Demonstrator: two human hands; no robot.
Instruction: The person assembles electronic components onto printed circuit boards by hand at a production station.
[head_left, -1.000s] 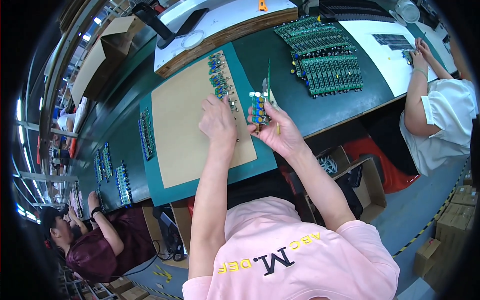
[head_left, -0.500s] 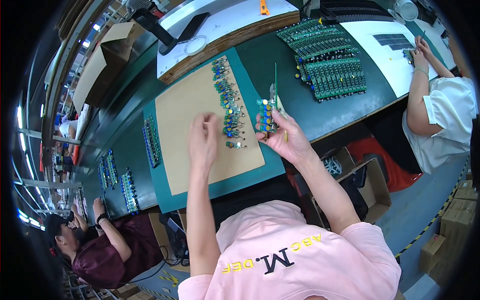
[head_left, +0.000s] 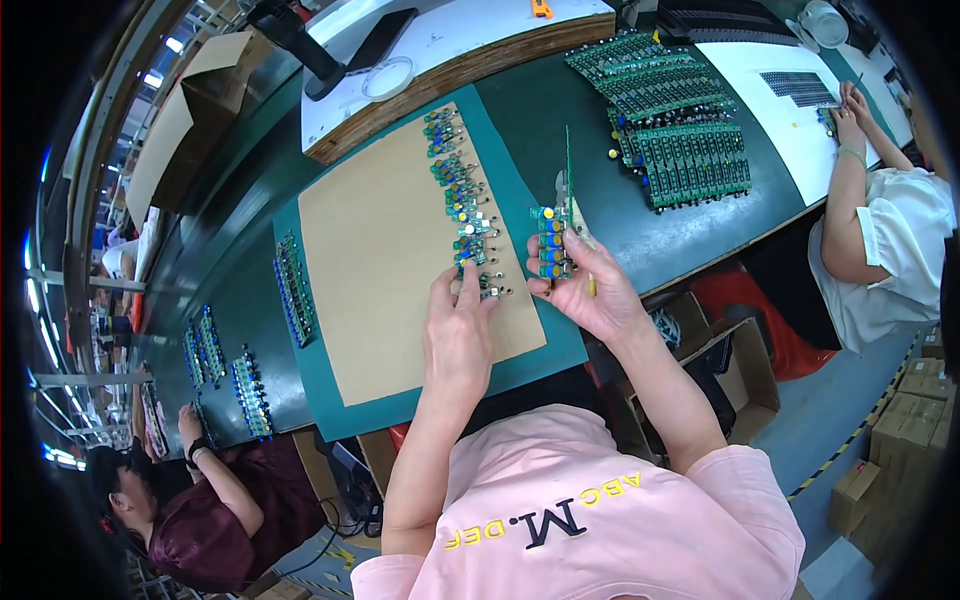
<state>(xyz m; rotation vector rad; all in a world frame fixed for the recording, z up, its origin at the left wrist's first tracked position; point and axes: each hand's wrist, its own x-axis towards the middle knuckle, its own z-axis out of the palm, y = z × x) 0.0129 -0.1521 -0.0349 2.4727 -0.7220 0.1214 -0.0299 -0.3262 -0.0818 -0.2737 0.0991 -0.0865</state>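
Just right of the brown sheet (head_left: 380, 240), right hand (head_left: 600, 290) pinches a component strip (head_left: 551, 250): likely light, stiff, fragile, best taken by its bare edges. Left hand (head_left: 459, 338), half curled, touches small boards (head_left: 460, 196) lining the sheet's right edge; cannot tell whether it grips one. Farther right of the sheet, green panels (head_left: 692, 160) heaped on the counter (head_left: 640, 245).

Matt brown paper (head_left: 380, 230) lies on a smooth teal mat (head_left: 492, 160), and the dark green worktop (head_left: 655, 238) has a glossy sheen. The far shelf (head_left: 470, 40) shows a wooden edge (head_left: 460, 92). The held circuit boards (head_left: 551, 254) look hard and shiny. The pink shirt (head_left: 640, 530) is matt cloth; the far-left carton (head_left: 165, 160), matt cardboard.
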